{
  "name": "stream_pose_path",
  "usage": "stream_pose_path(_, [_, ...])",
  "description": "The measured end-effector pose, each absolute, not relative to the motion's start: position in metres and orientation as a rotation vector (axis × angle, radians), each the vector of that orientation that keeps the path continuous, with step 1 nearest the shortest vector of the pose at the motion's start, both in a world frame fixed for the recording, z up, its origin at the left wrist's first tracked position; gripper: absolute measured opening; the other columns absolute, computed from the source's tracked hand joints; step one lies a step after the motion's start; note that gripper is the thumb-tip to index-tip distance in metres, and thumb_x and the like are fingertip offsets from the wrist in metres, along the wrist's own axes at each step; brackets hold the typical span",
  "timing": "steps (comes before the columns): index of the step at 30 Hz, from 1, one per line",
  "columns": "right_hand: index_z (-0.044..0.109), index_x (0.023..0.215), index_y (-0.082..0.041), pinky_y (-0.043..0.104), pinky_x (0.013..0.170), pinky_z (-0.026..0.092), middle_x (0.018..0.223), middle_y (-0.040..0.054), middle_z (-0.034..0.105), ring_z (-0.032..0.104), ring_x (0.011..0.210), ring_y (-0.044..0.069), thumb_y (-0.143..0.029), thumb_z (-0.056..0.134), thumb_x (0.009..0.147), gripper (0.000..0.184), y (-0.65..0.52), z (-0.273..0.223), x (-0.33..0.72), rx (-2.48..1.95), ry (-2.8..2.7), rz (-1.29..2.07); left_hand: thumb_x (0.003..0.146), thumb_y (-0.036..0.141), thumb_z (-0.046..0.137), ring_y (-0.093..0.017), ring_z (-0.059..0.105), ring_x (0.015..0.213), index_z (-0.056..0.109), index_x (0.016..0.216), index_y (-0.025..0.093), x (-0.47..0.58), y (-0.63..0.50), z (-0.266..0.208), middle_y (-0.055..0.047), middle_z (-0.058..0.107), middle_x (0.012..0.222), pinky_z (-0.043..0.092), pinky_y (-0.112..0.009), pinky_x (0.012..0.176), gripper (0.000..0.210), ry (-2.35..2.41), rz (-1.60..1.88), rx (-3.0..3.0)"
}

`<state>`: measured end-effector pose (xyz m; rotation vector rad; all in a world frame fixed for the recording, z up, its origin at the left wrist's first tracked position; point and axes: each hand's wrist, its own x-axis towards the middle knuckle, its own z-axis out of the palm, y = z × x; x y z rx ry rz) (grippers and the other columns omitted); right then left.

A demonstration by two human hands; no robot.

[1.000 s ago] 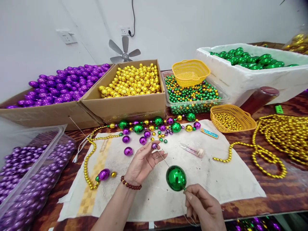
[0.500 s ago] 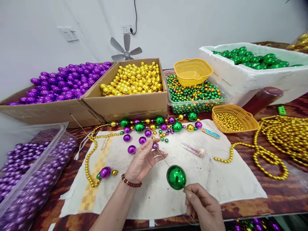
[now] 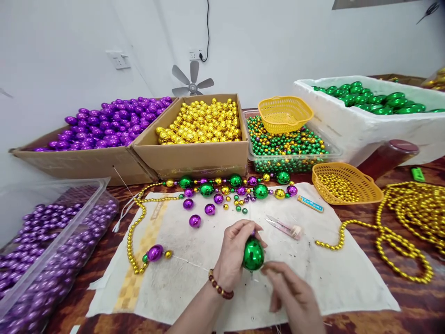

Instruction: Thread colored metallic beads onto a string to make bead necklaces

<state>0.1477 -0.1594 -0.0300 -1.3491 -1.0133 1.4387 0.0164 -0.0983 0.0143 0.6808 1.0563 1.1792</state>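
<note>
My left hand (image 3: 233, 253), wearing a dark red bead bracelet, is closed on a large shiny green bead (image 3: 253, 254). A small purple bead (image 3: 254, 233) peeks out just above it, partly covered by the fingers. Just below and right of the green bead is my right hand (image 3: 295, 294), its fingers curled and blurred; whatever they hold is hidden. A white string (image 3: 189, 263) runs from my left wrist to a small gold bead (image 3: 168, 254), a purple bead (image 3: 155, 253) and a gold bead chain (image 3: 130, 236) on the cloth.
Loose purple beads (image 3: 195, 221) and a finished-looking bead strand (image 3: 206, 189) lie behind my hands on the white cloth (image 3: 194, 297). Small scissors (image 3: 283, 227) and a blue-yellow packet (image 3: 310, 204) are to the right. Behind stand boxes of purple and gold beads (image 3: 191, 160) and a yellow basket (image 3: 347, 197).
The large green bead has gone from hanging on the needle between my hands to my left hand's grip. My left hand has moved right and down; the camera view has shifted slightly.
</note>
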Motion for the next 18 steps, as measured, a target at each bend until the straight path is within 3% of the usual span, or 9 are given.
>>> stream_pose_path(3, [0.068, 0.112, -0.022, 0.024, 0.057, 0.042, 0.050, -0.0060, 0.048, 0.046, 0.050, 0.012, -0.045, 0.064, 0.086, 0.035, -0.142, -0.022, 0.180, -1.360, -1.018, 1.342, 0.082, 0.028, 0.059, -0.016, 0.061, 0.061, 0.072, 0.077, 0.014, 0.022, -0.101, 0.020, -0.004, 0.065, 0.063, 0.045, -0.025, 0.059, 0.020, 1.039, 0.865, 1.099])
stream_pose_path(6, [0.073, 0.100, -0.020, 0.024, 0.059, 0.043, 0.057, -0.0037, 0.054, 0.044, 0.052, 0.010, -0.037, 0.069, 0.084, 0.025, -0.125, -0.016, 0.202, -1.222, -0.942, 1.369, 0.078, 0.021, 0.057, -0.015, 0.059, 0.067, 0.074, 0.071, 0.016, 0.030, -0.108, 0.021, -0.003, 0.068, 0.069, 0.043, -0.024, 0.065, 0.019, 1.047, 0.712, 1.414])
stream_pose_path(10, [0.071, 0.087, -0.021, 0.017, 0.046, 0.037, 0.070, -0.0016, 0.062, 0.041, 0.048, 0.006, -0.035, 0.068, 0.085, 0.014, -0.119, -0.014, 0.216, -1.090, -0.555, 1.221, 0.074, 0.019, 0.059, -0.014, 0.058, 0.065, 0.075, 0.072, 0.017, 0.033, -0.112, 0.021, -0.002, 0.070, 0.073, 0.040, -0.024, 0.061, 0.016, 1.103, 0.619, 1.563])
stream_pose_path(13, [0.070, 0.093, -0.020, 0.019, 0.048, 0.044, 0.091, 0.0039, 0.068, 0.051, 0.054, 0.008, -0.031, 0.076, 0.078, 0.019, -0.129, -0.019, 0.210, -1.071, -0.629, 1.399, 0.076, 0.022, 0.058, -0.012, 0.055, 0.061, 0.075, 0.076, 0.017, 0.030, -0.110, 0.022, -0.002, 0.068, 0.069, 0.038, -0.023, 0.057, 0.019, 1.086, 0.536, 1.557])
stream_pose_path(18, [0.062, 0.089, -0.021, 0.023, 0.046, 0.049, 0.080, 0.0055, 0.070, 0.063, 0.054, 0.015, -0.041, 0.066, 0.086, 0.020, -0.141, -0.026, 0.200, -1.096, -0.619, 1.469, 0.079, 0.027, 0.060, -0.012, 0.057, 0.061, 0.074, 0.077, 0.018, 0.015, -0.105, 0.025, 0.000, 0.068, 0.066, 0.037, -0.022, 0.055, 0.018, 1.010, 0.400, 1.651])
